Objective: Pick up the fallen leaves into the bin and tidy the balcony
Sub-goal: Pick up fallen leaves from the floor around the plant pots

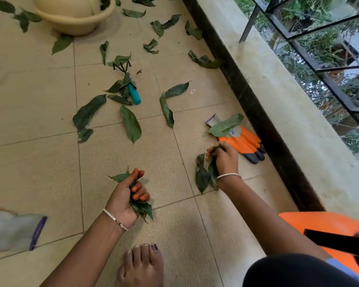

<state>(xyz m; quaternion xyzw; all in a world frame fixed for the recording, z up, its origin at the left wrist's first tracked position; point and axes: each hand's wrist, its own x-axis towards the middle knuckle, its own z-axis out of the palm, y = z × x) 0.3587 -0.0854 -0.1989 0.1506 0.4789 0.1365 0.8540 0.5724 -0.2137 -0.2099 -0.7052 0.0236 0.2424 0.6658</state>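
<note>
Several dark green fallen leaves (131,126) lie scattered over the beige tiled balcony floor (39,162). My left hand (126,195) grips a bunch of leaves (142,209), fingers curled round them, low in the middle of the view. My right hand (224,158) holds another bunch of leaves (203,177) just above the tiles, close to an orange and grey glove (245,145). One leaf (224,126) lies on that glove. An orange bin (323,226) with a black handle sits at the lower right, partly out of view.
A cream plant pot (75,15) stands at the top left. A small hand rake with a teal handle (135,95) lies among leaves. A second grey glove (13,230) lies at the left edge. The low wall (278,90) and black railing (319,69) bound the right side. My bare foot (143,266) is at the bottom.
</note>
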